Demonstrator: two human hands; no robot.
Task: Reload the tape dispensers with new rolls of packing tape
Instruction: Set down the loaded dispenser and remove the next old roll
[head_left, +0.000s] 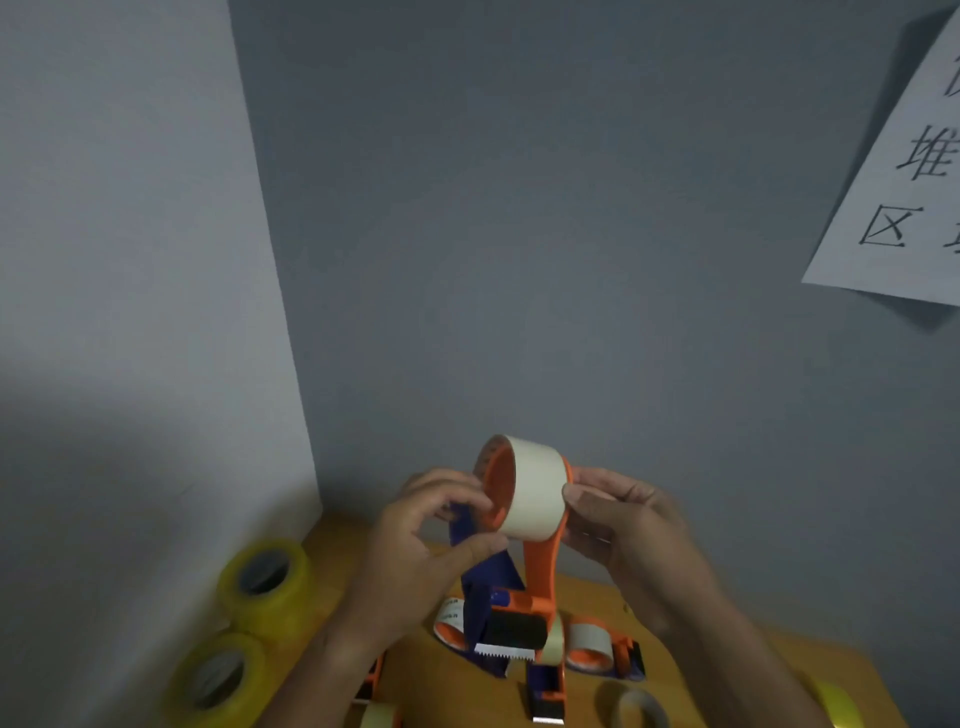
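Nearest us, along the bottom edge, a dispenser head with its metal blade (546, 699) and an empty cardboard core (636, 707) lie on the wooden worktop (727, 623), so at least one old roll looks spent. Sweeping from the left: two fresh yellow rolls (244, 629) sit stacked at the worktop's left edge, untouched, which tells me more reloading is probably left to do. Next, the left hand (421, 551), raised above the worktop, fingers curled, thumb and fingertips pinching at the rim of the orange hub and the blue part beside it. Right in the middle, held upright, is the orange-and-blue dispenser (524, 587), toothed blade pointing down toward us, and a pale new roll (535, 488) is already sitting on its hub at the top. I'd judge this one is mounted but not threaded; I see no tape led down to the roller. Behind it on the worktop rest another loaded dispenser (597, 647) and a roll end (452, 618) with orange inside. On to the right hand (639, 540): fingers bent around the far side of the frame, thumb pressing the roll's right edge, steadying it. Far right, a yellow roll (841, 706) peeks in at the corner, and a printed paper sign (904, 171) hangs on the grey wall.
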